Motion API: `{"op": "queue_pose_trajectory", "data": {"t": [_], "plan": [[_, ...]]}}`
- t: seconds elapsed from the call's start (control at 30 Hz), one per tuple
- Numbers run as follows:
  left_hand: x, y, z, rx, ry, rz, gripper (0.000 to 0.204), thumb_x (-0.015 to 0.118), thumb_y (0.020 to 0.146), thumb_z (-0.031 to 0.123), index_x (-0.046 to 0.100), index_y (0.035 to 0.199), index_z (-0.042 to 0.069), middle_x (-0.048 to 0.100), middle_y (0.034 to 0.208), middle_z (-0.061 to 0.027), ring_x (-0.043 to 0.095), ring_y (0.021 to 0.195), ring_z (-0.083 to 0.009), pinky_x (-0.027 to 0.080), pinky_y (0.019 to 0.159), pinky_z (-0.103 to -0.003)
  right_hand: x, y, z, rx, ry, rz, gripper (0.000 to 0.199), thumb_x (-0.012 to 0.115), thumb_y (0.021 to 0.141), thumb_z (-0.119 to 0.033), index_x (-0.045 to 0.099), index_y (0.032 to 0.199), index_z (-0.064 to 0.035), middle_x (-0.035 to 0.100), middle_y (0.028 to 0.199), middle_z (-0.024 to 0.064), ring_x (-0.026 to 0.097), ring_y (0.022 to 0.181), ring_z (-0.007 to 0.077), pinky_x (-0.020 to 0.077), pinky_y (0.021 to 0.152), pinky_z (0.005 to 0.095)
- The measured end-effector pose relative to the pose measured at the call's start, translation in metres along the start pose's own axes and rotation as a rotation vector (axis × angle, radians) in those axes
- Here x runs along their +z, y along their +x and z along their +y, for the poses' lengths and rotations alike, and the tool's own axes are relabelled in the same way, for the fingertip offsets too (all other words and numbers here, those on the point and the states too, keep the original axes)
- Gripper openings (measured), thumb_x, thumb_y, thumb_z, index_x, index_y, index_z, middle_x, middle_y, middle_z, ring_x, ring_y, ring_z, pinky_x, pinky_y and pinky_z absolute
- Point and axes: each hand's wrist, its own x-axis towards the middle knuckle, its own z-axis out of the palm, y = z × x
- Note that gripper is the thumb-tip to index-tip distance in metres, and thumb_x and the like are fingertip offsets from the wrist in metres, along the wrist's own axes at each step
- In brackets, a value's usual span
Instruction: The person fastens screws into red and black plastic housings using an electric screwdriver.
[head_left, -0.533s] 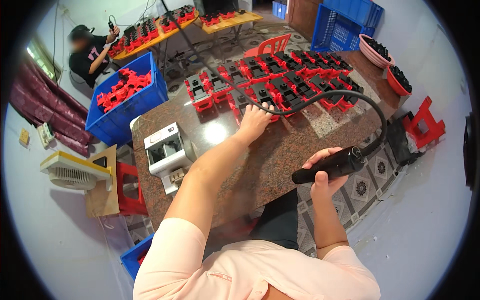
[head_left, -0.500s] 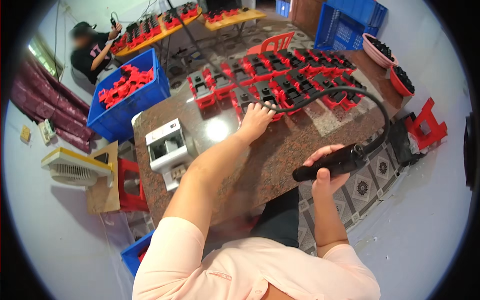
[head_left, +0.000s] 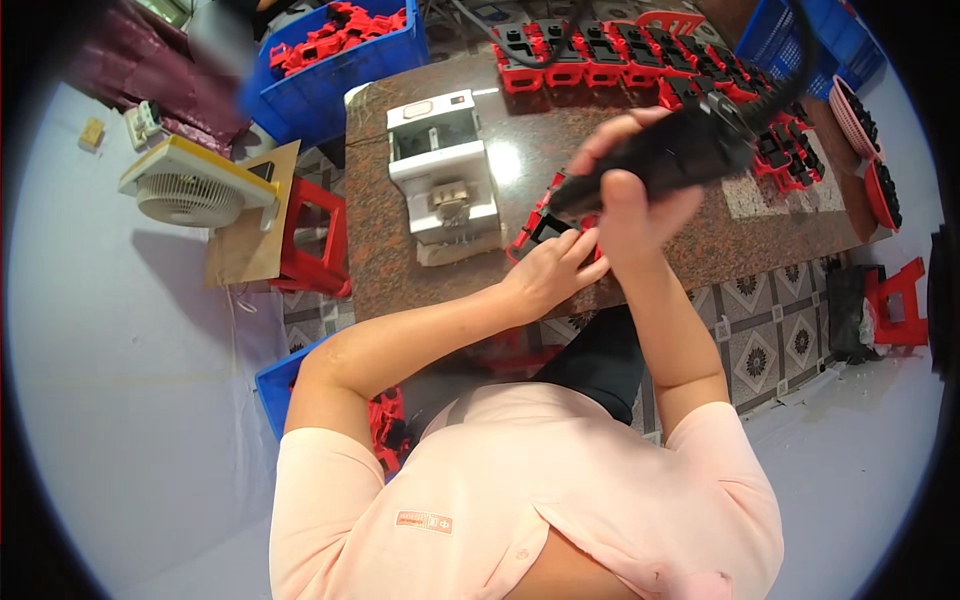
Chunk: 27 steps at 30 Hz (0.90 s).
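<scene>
My right hand [head_left: 645, 215] is wrapped round a black electric screwdriver [head_left: 670, 160], its thumb along the near side and a thick dark cable running up from its rear. The tool's front end points left, over a red and black plastic part [head_left: 543, 230] near the table's front edge. My left hand [head_left: 555, 272] grips this part by its near side, just below the tool; the hand and tool cover much of it. Left of the part stands a white machine [head_left: 442, 180] with an open top.
Rows of similar red and black parts [head_left: 605, 60] line the table's [head_left: 390, 265] far side. Red pieces fill a blue crate [head_left: 335, 80] beyond its left corner. Baskets of black pieces [head_left: 882, 195] sit at the right edge. A fan [head_left: 190, 190] stands at left.
My left hand has come back from the rows to the front edge, with a red and black part now under it. The screwdriver has moved up and left over that part; the view has shifted.
</scene>
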Motion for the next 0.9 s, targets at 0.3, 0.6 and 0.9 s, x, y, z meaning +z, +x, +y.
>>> {"op": "queue_pose_trajectory", "data": {"t": [0.3, 0.6, 0.9], "plan": [[-0.086, -0.122, -0.027, 0.092, -0.074, -0.088, 0.053, 0.058, 0.076, 0.01, 0.053, 0.129, 0.0, 0.052, 0.123, -0.0185, 0.056, 0.106, -0.029, 0.05, 0.092, -0.035, 0.091, -0.037, 0.089, 0.083, 0.055, -0.098, 0.055, 0.086, 0.076, -0.02, 0.051, 0.115, -0.0035, 0.063, 0.087, 0.0019, 0.059, 0.071, 0.0068, 0.0499, 0.064, 0.0238], [-0.084, -0.135, 0.002, -0.199, -0.18, -0.003, 0.067, 0.073, 0.07, 0.018, 0.053, 0.133, 0.007, 0.051, 0.127, -0.0174, 0.049, 0.118, -0.0374, 0.043, 0.1, -0.049, 0.104, -0.037, 0.094, 0.15, -0.099, -0.156, 0.045, 0.083, 0.079, -0.021, 0.052, 0.107, -0.0032, 0.064, 0.079, 0.0014, 0.059, 0.07, 0.0072, 0.0496, 0.065, 0.0241], [-0.036, -0.093, 0.027, -0.663, 0.095, 0.063, 0.077, 0.081, 0.07, 0.033, 0.047, 0.135, 0.011, 0.044, 0.137, -0.0217, 0.041, 0.126, -0.0451, 0.038, 0.104, -0.054, 0.116, -0.03, 0.07, 0.225, 0.096, -0.117, 0.026, 0.068, 0.091, -0.012, 0.048, 0.101, -0.0001, 0.061, 0.076, 0.0068, 0.06, 0.059, 0.0125, 0.0502, 0.055, 0.0271]]}}
